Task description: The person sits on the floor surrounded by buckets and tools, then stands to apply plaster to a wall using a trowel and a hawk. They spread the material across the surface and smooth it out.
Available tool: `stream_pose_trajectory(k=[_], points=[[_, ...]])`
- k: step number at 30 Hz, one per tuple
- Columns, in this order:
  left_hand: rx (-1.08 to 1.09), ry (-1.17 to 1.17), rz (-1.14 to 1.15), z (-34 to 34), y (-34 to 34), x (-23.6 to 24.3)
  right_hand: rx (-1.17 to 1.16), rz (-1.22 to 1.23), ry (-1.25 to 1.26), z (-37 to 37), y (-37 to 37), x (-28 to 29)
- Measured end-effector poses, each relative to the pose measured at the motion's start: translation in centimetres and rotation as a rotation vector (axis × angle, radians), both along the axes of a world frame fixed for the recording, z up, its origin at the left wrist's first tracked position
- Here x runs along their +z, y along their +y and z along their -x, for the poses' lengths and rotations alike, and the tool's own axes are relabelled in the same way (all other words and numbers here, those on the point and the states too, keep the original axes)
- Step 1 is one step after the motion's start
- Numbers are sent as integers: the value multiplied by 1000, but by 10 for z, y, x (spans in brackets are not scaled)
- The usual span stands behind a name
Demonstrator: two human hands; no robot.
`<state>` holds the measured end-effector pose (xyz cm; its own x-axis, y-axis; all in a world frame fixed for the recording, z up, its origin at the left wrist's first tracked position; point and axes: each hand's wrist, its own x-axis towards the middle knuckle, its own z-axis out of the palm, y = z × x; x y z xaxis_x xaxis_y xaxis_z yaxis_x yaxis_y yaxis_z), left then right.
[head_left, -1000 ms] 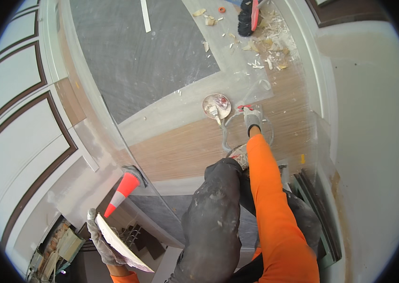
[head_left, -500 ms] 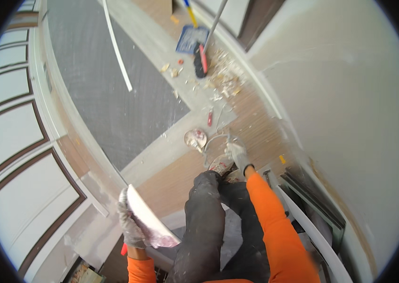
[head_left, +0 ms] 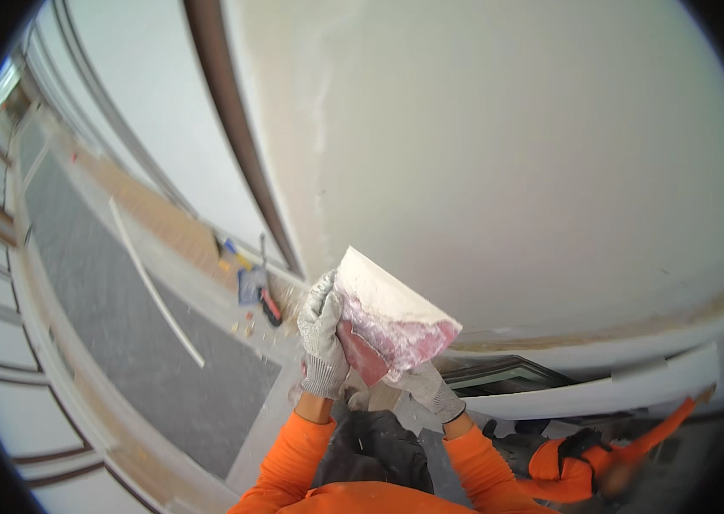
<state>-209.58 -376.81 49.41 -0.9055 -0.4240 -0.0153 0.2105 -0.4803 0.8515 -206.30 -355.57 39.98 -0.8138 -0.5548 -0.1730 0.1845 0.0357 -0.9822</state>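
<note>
Both my gloved hands are at a white wedge-shaped slab (head_left: 388,291) with a rough pinkish lower part, tilted up in front of the wall; its exact kind I cannot make out. My left hand (head_left: 322,330) is closed around its left edge. At its underside, my right hand (head_left: 427,390) grips the lower edge, its fingertips mostly hidden behind the slab. A reddish-brown flat piece (head_left: 364,353) lies against the slab's lower left part, beside my left glove.
A plain pale wall (head_left: 533,171) rises ahead. Far left on the floor are a blue dustpan (head_left: 251,285), a black-and-red brush (head_left: 269,306) and a long white strip (head_left: 156,295). Dark-edged panels (head_left: 499,375) lean low along the wall. At right, another person in orange (head_left: 563,467) reaches out.
My view has swung up toward the wall. The slab has risen from low left to the middle in my left hand. My right hand has come up from the floor to the slab.
</note>
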Motion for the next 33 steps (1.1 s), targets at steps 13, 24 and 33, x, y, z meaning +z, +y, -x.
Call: stream_pose_trajectory(k=[13,24,33], points=[[-149,-28,-12,-7,29,99,-1048,-113,240,-44,-67,182],[-444,-592,158,-94,-157,-157,-1108,-45,163,-55,-49,73],[-1224,-161,930,-99,-224,-67,-1167,-77,394,-69,-47,274]])
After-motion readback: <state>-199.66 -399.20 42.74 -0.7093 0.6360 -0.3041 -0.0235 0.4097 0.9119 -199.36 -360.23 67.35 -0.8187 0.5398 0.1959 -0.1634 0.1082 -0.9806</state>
